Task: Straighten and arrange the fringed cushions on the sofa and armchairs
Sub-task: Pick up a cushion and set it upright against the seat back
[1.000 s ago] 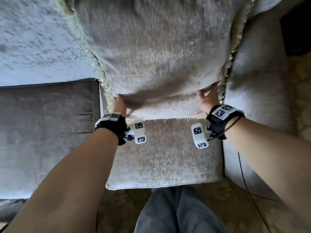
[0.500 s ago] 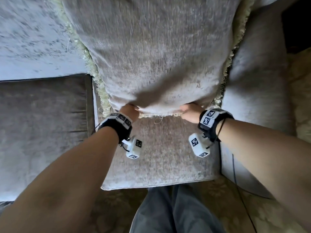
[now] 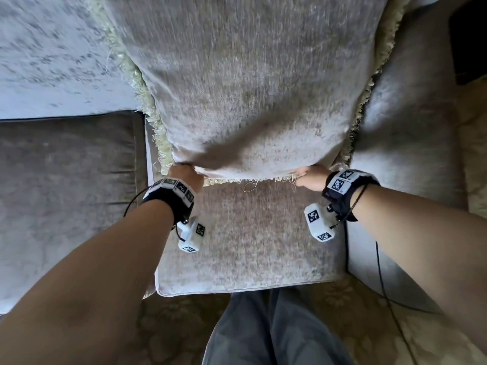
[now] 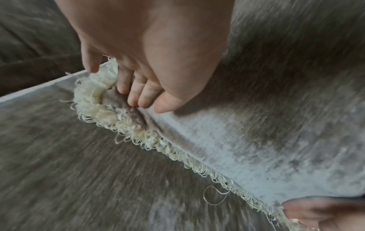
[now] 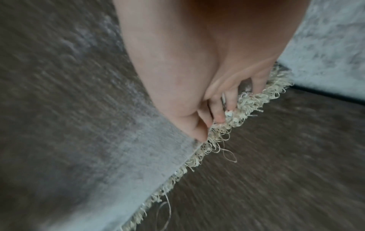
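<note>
A large grey cushion with a cream fringe leans against the sofa back, its lower edge on the seat cushion. My left hand pinches the cushion's lower left corner, thumb on top and fingers curled under by the fringe. My right hand pinches the lower right corner; in the right wrist view its fingers curl into the fringe at the cushion's edge. The picture is blurred by motion.
A darker seat cushion lies to the left and a pale back cushion above it. The sofa's padded arm rises close on the right. Patterned carpet and my trouser legs are below.
Both hands have slid from the cushion's face down to its lower corners and taken hold there. The cushion's lower edge now sits further back on the seat.
</note>
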